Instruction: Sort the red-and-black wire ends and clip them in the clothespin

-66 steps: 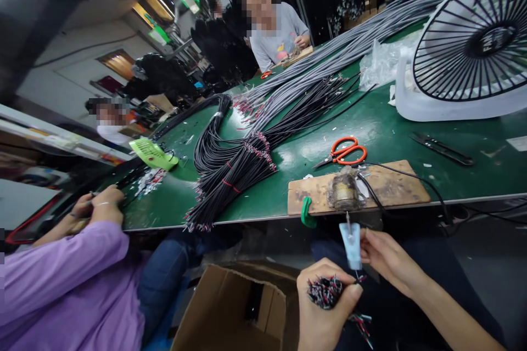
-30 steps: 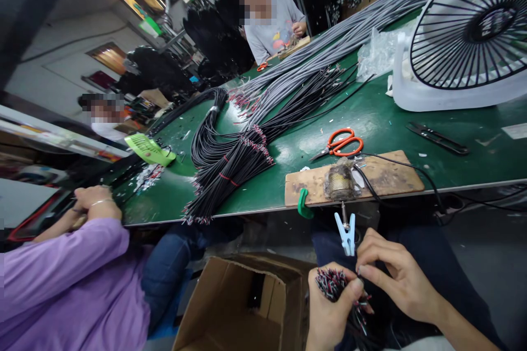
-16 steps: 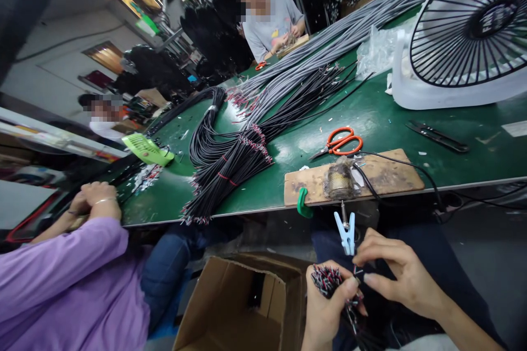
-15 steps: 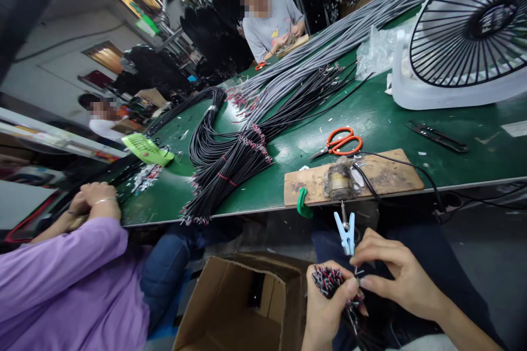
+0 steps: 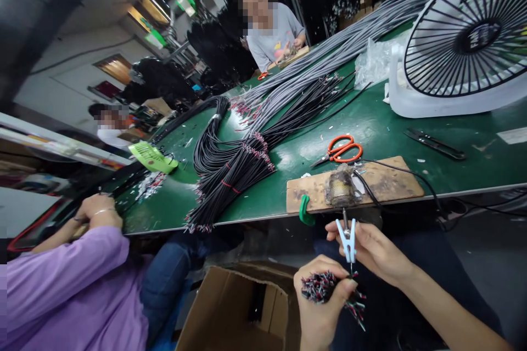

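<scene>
Co-worker's purple sleeve (image 5: 74, 269): lying at the far left, apart from the wearer's hands.
Cardboard box (image 5: 234, 307): sitting open below the table (image 5: 267, 203); its mouth is facing up.
Black cables (image 5: 216, 194): resting on the table in a banded bundle; their ends are reaching the front edge.
Green clamp (image 5: 305, 211): sitting at the left end of the wooden board (image 5: 391, 175); the board is bearing a metal cylinder (image 5: 341, 189) with a rod pointing towards the wearer.
Left hand (image 5: 319, 315): closing firmly around the wire bundle (image 5: 318, 287), below the table edge; red, white and black ends are showing above the fist, while more are spilling past the thumb; an even, moderate squeeze is probably best, holding the rest back without crushing the strands.
Orange-handled scissors (image 5: 346, 148): lying on the table behind the board.
Pale blue clip (image 5: 348, 241): hanging at the rod, its legs spreading; a thin wire end is showing just beneath it; lining that end up straight, one at a time, seems wise.
Right hand (image 5: 381, 255): curling partly closed around the clip and rod; whether the fingertips are pinching anything cannot be told; a light touch and a steady wrist would likely help, with neither hand tugging the rod sideways.
Black snips (image 5: 435, 143): lying well apart, right of the scissors.
Fan (image 5: 473, 38): standing at the far right, tilting.
</scene>
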`<state>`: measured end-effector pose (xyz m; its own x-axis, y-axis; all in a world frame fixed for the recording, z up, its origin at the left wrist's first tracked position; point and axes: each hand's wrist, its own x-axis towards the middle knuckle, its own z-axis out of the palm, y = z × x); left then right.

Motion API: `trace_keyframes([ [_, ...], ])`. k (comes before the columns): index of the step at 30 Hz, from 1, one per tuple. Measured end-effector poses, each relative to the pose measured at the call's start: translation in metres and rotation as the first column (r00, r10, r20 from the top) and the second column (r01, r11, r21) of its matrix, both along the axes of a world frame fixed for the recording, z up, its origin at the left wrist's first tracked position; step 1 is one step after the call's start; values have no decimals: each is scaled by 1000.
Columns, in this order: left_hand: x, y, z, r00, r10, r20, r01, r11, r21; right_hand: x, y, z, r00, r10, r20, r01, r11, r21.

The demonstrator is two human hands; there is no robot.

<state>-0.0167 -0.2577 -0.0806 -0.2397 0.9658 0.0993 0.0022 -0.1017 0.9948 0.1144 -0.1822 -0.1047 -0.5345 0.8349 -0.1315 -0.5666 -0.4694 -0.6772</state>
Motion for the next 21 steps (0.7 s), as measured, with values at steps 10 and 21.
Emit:
trace_keyframes([
  [10,0,5,-4,1000,9,-12,-10,995,-103,0,0,-3,994,31,-105,-39,996,-74],
  [21,2,-10,-10,996,-9,85,18,994,-106,21,-12,-42,988,15,156,-27,997,72],
])
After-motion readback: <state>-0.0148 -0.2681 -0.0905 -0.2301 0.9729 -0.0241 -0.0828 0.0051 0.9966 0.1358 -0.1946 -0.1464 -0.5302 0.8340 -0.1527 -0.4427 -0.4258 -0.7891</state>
